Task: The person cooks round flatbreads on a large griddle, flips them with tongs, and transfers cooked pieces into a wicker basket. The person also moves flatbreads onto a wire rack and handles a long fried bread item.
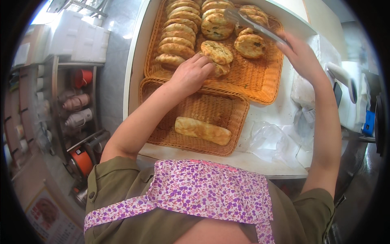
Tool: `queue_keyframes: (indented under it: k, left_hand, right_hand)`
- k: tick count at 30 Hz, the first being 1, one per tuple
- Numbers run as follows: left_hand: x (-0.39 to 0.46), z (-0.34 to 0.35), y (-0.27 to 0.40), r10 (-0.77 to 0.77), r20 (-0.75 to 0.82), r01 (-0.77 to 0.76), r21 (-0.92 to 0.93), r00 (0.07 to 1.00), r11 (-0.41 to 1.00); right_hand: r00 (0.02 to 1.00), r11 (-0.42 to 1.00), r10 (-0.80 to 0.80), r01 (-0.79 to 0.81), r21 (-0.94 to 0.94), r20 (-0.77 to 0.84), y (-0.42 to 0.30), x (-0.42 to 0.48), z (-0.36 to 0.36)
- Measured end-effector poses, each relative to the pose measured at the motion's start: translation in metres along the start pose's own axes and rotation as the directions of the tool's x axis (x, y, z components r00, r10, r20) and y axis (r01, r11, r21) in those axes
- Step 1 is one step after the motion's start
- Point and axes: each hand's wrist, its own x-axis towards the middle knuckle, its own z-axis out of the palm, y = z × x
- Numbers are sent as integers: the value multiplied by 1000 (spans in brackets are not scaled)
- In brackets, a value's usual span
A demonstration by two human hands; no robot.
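A large wicker basket (256,82) holds rows of round browned flatbreads (178,38). My left hand (195,71) rests at two stacked flatbreads (217,52) near its front, fingertips against the lower one; whether they grip it cannot be told. Up on the right, my right hand (297,53) is closed round the handle of metal tongs (259,27), blurred, whose far end lies over the flatbreads at the back. Nearer my body, a smaller wicker basket (195,105) holds one long browned bread (203,131).
Clear plastic bags (271,140) lie on the white counter (265,114) right of the baskets. A raised white edge (134,61) borders the counter on the left. Farther left, a shelf rack (96,85) holds vacuum flasks (78,118) below white foam boxes (77,39).
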Motion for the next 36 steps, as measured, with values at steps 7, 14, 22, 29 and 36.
queue_keyframes:
  k: [7,14,22,29,36]
  left_hand:
    - [-7,-8,7,-165,119,185,-178,979,967]
    - [-13,-9,9,-183,182,218,-197,966,956]
    - [-18,-5,10,-187,172,221,-204,967,954]
    - [-18,-14,12,-202,164,237,-228,965,945]
    - [-4,-15,13,-244,219,302,-289,945,908]
  right_hand:
    - [736,717,387,-619,320,556,-2,-65,17]
    - [661,362,378,-750,553,648,6,-62,69]
    - [682,237,288,-731,641,672,-3,-52,94]
    - [770,305,266,-638,707,579,-6,-61,93]
    - [832,359,363,-540,761,419,1,-126,48]
